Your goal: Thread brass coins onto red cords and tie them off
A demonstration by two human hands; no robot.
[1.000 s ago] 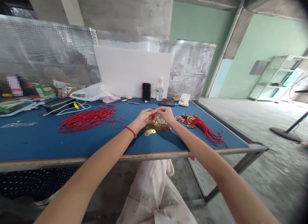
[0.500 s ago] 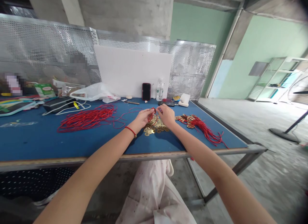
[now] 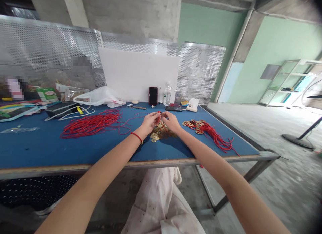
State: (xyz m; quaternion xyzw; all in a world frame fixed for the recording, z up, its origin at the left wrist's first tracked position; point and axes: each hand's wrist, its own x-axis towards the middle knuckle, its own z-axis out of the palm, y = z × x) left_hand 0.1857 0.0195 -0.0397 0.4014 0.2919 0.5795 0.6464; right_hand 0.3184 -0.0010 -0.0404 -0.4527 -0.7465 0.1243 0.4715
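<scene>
Above a pile of brass-coloured coins (image 3: 156, 135), my left hand (image 3: 150, 121) pinches a red cord (image 3: 158, 120) between thumb and fingers. My right hand (image 3: 171, 120) is closed close beside it, its fingertips at the same cord. The part of the cord between the fingertips is small and partly hidden by them. To the left lies a big loose bundle of red cords (image 3: 92, 124), with a thin strand trailing toward my left hand. On the right are coins strung on red cords (image 3: 200, 126), their long tails (image 3: 217, 140) spread toward the table's front edge.
A dark phone (image 3: 153, 96) leans on a white board (image 3: 138, 73) at the back, beside a clear bottle (image 3: 167, 94). A second phone (image 3: 174, 108) lies flat near a white object (image 3: 193, 105). A plastic bag (image 3: 97, 96) and a black box (image 3: 61, 109) stand back left.
My right hand has shifted slightly left, its fingertips nearer my left hand. The left hand keeps its pinch on the red cord. The things on the table have stayed put.
</scene>
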